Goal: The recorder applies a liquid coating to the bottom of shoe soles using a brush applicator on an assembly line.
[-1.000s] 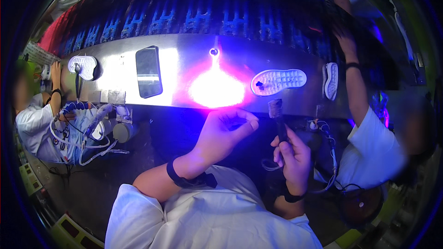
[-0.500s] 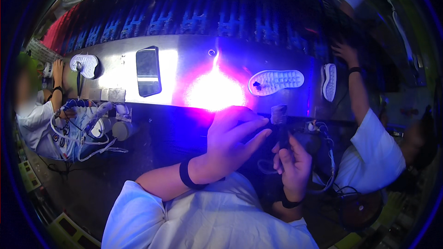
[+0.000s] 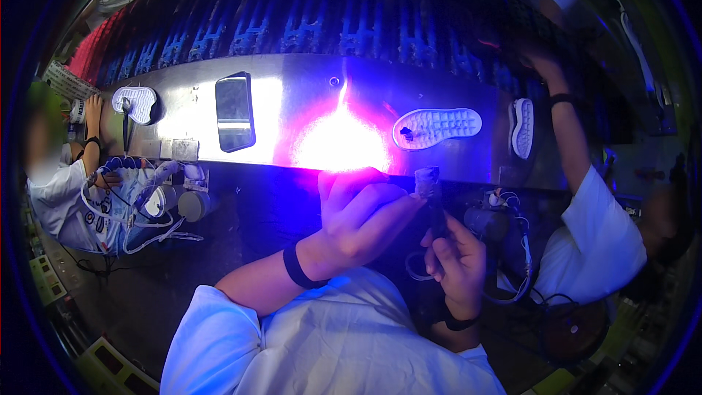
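My right hand (image 3: 461, 267) is wrapped round the dark handle of a brush-like tool (image 3: 428, 181), held upright with its greyish, wrapped-looking head on top. My left hand (image 3: 365, 212) is curled beside that head, its thumb and fingertips pressed together against or just next to it. Whether something small sits in this pinch is hidden. Beyond the tool, a white shoe sole (image 3: 442, 128) lies on the metal bench, tread side up, with a small dark lump on its left end.
The metal bench (image 3: 186, 113) carries a dark phone-like slab (image 3: 235, 113), a second white sole (image 3: 521, 128) on edge, and another sole (image 3: 134, 104) near a co-worker at left. Behind runs a dark ribbed conveyor (image 3: 292, 18). A co-worker's arm (image 3: 570, 132) reaches over it at right. Bright pink-violet glare covers the middle.
The tool in my right hand has shifted slightly left, toward my left hand. My left fingers have curled and come together at its head. The right co-worker's hand reaches farther over the conveyor.
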`<state>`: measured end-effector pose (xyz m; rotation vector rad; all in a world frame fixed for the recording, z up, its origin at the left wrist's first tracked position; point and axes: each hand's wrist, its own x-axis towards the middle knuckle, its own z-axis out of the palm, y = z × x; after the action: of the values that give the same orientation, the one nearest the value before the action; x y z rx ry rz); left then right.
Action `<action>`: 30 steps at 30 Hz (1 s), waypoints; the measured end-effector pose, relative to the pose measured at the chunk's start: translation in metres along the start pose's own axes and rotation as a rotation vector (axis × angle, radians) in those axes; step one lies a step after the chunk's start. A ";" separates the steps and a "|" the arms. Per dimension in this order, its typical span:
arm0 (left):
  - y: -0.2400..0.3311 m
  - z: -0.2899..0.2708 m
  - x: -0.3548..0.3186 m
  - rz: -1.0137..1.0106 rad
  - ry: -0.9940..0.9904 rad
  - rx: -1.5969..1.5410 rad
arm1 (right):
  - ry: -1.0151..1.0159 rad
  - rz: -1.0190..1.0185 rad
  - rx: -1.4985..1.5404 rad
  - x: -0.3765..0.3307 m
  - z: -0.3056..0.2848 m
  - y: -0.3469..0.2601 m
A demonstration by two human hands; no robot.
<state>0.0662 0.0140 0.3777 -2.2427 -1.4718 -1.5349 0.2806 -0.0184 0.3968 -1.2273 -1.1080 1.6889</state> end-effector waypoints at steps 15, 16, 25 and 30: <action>-0.001 0.020 -0.004 -0.129 -0.003 -0.022 | 0.022 -0.023 0.081 0.005 -0.003 0.005; -0.002 0.022 -0.004 -0.150 -0.002 -0.039 | 0.024 -0.020 0.080 0.006 -0.004 0.006; -0.040 0.045 -0.006 -0.337 -0.066 -0.136 | 0.315 -0.199 -0.047 0.010 -0.036 -0.008; -0.081 0.099 -0.011 -0.227 -0.217 -0.169 | 0.489 -0.275 -0.161 0.001 -0.067 -0.020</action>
<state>0.0766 0.1014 0.2841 -2.4811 -1.7726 -1.5706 0.3470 0.0031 0.4044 -1.4172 -1.0587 1.0347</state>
